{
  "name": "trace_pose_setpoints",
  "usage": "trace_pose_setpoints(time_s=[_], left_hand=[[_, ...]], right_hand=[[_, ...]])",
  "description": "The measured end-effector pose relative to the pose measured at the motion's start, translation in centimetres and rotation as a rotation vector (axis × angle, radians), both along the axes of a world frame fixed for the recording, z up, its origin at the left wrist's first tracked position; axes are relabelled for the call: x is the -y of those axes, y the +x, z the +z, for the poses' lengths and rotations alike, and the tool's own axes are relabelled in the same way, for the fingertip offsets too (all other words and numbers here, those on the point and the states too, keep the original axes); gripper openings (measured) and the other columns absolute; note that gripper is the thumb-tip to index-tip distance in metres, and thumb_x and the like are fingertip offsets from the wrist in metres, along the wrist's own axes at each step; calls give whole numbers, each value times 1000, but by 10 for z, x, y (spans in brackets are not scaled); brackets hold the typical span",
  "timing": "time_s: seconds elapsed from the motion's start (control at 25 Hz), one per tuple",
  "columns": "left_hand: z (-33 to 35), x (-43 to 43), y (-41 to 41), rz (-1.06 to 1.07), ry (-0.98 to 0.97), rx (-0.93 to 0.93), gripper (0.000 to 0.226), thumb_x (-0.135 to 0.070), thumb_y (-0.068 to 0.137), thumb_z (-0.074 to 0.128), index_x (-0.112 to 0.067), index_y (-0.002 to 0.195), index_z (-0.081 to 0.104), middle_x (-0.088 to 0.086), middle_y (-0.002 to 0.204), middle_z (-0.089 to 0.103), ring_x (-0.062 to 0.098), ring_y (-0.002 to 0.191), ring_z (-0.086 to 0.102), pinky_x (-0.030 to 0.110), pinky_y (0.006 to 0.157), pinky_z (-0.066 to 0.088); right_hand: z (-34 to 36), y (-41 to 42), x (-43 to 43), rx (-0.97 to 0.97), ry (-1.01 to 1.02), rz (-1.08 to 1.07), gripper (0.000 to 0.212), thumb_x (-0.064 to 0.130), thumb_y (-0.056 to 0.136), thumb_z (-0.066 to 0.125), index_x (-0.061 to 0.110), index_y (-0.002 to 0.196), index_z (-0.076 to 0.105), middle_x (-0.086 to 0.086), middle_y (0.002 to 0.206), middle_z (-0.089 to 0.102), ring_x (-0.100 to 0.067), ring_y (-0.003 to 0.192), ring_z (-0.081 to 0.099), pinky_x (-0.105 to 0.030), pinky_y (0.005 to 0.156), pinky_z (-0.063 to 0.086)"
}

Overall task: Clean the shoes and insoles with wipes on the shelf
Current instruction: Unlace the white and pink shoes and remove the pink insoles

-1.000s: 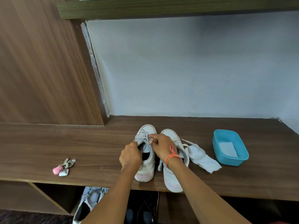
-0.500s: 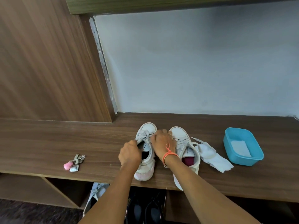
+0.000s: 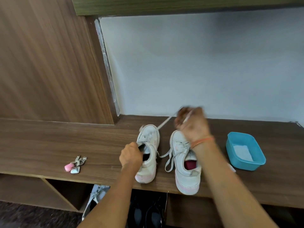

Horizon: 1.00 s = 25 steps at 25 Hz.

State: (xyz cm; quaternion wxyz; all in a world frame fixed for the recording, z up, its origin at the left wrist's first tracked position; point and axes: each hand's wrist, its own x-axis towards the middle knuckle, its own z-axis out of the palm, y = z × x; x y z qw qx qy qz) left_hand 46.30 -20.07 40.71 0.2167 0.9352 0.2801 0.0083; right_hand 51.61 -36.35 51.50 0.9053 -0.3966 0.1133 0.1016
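Two white sneakers with pink soles stand side by side on the wooden shelf (image 3: 49,142), heels toward me. My left hand (image 3: 130,156) grips the tongue and collar of the left shoe (image 3: 150,162). My right hand (image 3: 191,123), blurred, is raised beyond the toe of the right shoe (image 3: 184,162) and pinches the left shoe's grey lace (image 3: 164,123), stretched taut up from the toe. A pink insole shows inside the right shoe. A blue tub (image 3: 245,151) holding a white wipe sits at the right.
A small bunch of keys with a pink fob (image 3: 74,165) lies on the shelf at the left. A wooden side panel stands at the left, a white wall behind. Other shoes (image 3: 97,196) sit in the compartments below the shelf.
My right hand has lifted away from the left shoe toward the wall, drawing its lace out. The white cloth beside the right shoe is now hidden behind my right arm.
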Motion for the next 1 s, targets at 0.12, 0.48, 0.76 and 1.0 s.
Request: trace_pose_setpoints(time_s=[0.12, 0.48, 0.76, 1.0], left_hand=[[2, -15, -4, 73, -93, 13, 29, -16, 93, 47, -7, 119, 55, 16, 121, 57, 34, 113, 54, 39, 87, 46], [1, 9, -2, 25, 1, 11, 26, -21, 97, 41, -8, 115, 55, 15, 120, 58, 33, 111, 56, 37, 82, 45], [-10, 12, -7, -81, 124, 271, 28, -8, 95, 43, -18, 121, 42, 4, 114, 57, 32, 91, 62, 36, 61, 41], [-12, 7, -12, -122, 105, 336, 38, -9, 96, 35, -28, 126, 48, 3, 109, 62, 31, 90, 61, 33, 63, 40]], right_hand=[[69, 12, 53, 189, -122, -180, 33, 25, 92, 32, 23, 60, 40, 9, 58, 49, -7, 58, 50, -22, 63, 35], [6, 2, 32, 18, -573, 59, 29, 20, 92, 38, 16, 64, 47, 1, 61, 47, -11, 57, 47, -22, 55, 35], [-55, -2, -22, 385, -1599, 282, 36, 20, 88, 58, 27, 123, 55, -2, 130, 49, -24, 120, 48, -45, 104, 40], [-93, -18, -54, 533, -1654, 380, 22, 38, 91, 55, 19, 88, 64, -9, 110, 57, -27, 110, 51, -35, 87, 44]])
